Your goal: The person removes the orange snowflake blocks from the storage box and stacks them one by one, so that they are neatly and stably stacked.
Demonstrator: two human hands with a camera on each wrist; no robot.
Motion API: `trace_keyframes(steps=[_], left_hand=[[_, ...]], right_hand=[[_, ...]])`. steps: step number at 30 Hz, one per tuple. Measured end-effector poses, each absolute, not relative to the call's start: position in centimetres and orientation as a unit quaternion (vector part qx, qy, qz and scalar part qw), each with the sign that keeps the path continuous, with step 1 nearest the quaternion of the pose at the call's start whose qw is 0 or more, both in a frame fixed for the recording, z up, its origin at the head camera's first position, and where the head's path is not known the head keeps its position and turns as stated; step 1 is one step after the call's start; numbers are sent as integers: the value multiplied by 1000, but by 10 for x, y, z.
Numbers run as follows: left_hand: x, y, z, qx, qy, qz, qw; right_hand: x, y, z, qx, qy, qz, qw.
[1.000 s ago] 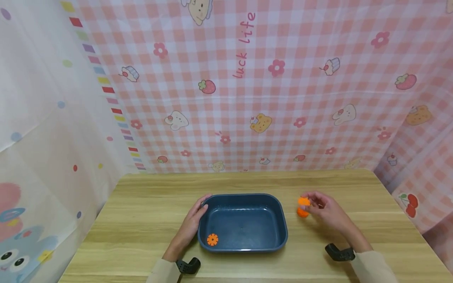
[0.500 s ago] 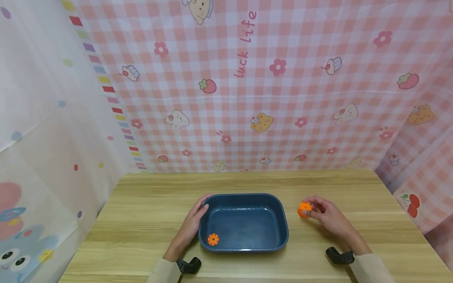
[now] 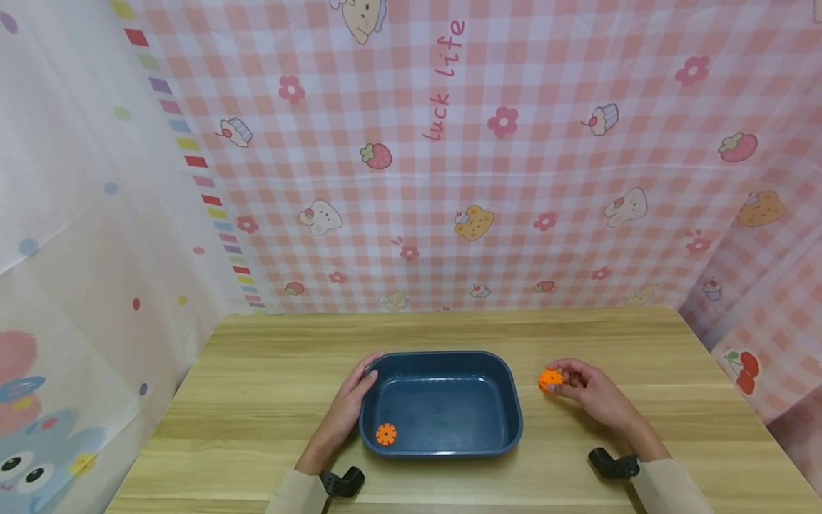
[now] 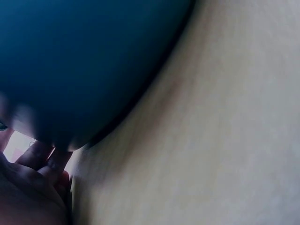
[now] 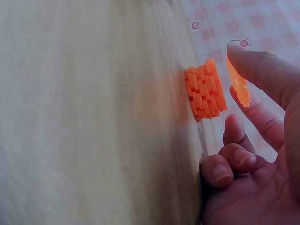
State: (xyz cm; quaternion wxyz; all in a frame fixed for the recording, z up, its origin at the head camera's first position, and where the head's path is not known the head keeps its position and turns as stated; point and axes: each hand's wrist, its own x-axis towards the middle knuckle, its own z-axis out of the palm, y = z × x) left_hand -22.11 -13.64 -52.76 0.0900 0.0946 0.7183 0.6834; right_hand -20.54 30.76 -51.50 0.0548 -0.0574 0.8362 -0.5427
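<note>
My right hand pinches an orange notched disc between thumb and finger; its other fingers curl below. Just beneath that disc, a short stack of the same orange discs stands on the table, with a narrow gap showing in the right wrist view. From the head the held disc overlaps the stack. My left hand grips the left side of a dark blue rectangular tray, thumb over the rim and fingers along the outer wall. One orange disc lies flat in the tray's near left corner.
The wood-grain table ends at the back against a pink checked cloth. A white dotted cloth hangs on the left. Bare tabletop shows between the tray and the stack.
My right hand has come down with the pinched disc, bringing it from behind and above the stack to close over it. The left hand and the tray stay in place.
</note>
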Motion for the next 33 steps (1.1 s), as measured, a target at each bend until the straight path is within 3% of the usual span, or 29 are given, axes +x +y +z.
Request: trace_keyframes(steps=[12,33], left_hand=[[-221,-136,-528,97,719,683,89],[-222,-137,-528,98,719,683,89]], right_hand=[[-205,304,-519,-96,845,-526,15],[-207,305,-520,-72,872,-485,17]])
